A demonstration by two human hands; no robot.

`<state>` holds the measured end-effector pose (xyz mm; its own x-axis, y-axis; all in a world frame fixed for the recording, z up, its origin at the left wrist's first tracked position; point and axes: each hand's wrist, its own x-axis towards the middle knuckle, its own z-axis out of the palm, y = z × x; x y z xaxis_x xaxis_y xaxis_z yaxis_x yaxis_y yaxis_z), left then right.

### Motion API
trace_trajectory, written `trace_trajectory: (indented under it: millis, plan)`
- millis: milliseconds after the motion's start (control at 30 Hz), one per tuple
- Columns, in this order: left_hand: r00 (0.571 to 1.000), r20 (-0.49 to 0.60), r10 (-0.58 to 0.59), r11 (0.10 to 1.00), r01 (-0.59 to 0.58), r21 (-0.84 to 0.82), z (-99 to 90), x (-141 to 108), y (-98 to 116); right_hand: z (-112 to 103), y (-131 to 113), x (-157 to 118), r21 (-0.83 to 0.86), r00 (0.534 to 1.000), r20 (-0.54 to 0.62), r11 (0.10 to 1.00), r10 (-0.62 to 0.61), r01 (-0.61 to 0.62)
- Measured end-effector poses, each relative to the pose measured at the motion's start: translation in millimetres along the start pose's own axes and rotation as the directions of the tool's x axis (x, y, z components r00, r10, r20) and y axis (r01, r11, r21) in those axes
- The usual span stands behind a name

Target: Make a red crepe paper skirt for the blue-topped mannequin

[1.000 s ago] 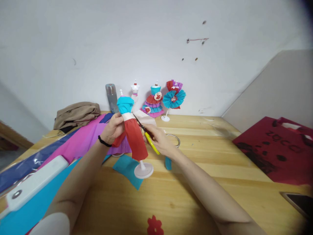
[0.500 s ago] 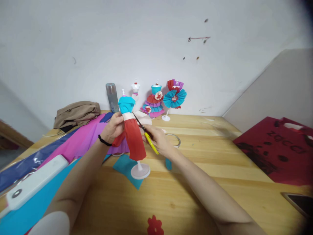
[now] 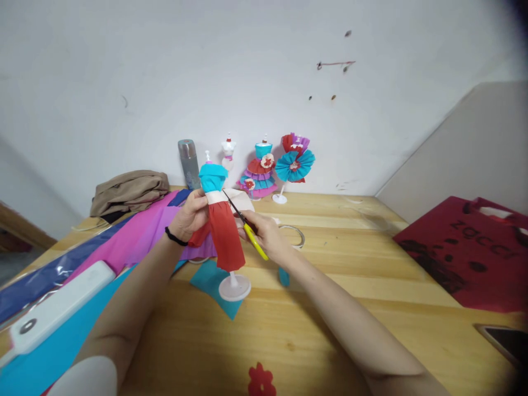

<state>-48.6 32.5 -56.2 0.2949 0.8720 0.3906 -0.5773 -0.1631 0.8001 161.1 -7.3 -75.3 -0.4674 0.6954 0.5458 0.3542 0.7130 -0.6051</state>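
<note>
My left hand [image 3: 192, 215] grips a miniature dress form [image 3: 213, 180] at its waist from the left side. The form wears a blue top, a white waistband and a long red skirt [image 3: 226, 234]; its round white base [image 3: 235, 287] tilts over the table. In my right hand [image 3: 264, 234] are scissors [image 3: 252, 236] with yellow handles and dark blades. The blade tips reach the right edge of the white waistband, and whether they touch it I cannot tell. Behind the form, a white sheet [image 3: 241, 199] shows between the hands.
Three dressed or plain dress forms [image 3: 295, 166] stand along the wall beside a grey flask [image 3: 188, 165]. Pink and purple paper [image 3: 136, 242], folded brown cloth [image 3: 130, 192] and a white power strip [image 3: 61, 308] lie left. A red bag [image 3: 474, 253] and phone [image 3: 503, 341] are right; a red paper flower [image 3: 262, 379] lies in front.
The dress form's base has shifted slightly to the left. Both hands keep nearly the same place, and the scissors stay at the waistband.
</note>
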Motion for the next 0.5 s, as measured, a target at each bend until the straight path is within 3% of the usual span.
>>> trace_trajectory:
  millis: [233, 500]
  plan:
    - [1.0, -0.021, 0.002, 0.998, -0.001, 0.061, -3.8, 0.1, 2.4, 2.4, -7.1, -2.5, 0.204, 0.988, 0.068, 0.967, 0.138, -0.15]
    - [0.999, -0.023, 0.024, 0.993, -0.021, 0.115, -20.3, 1.8, 20.3, 8.6, -9.3, -5.7, 0.517, 0.938, 0.175, 0.783, 0.298, -0.345]
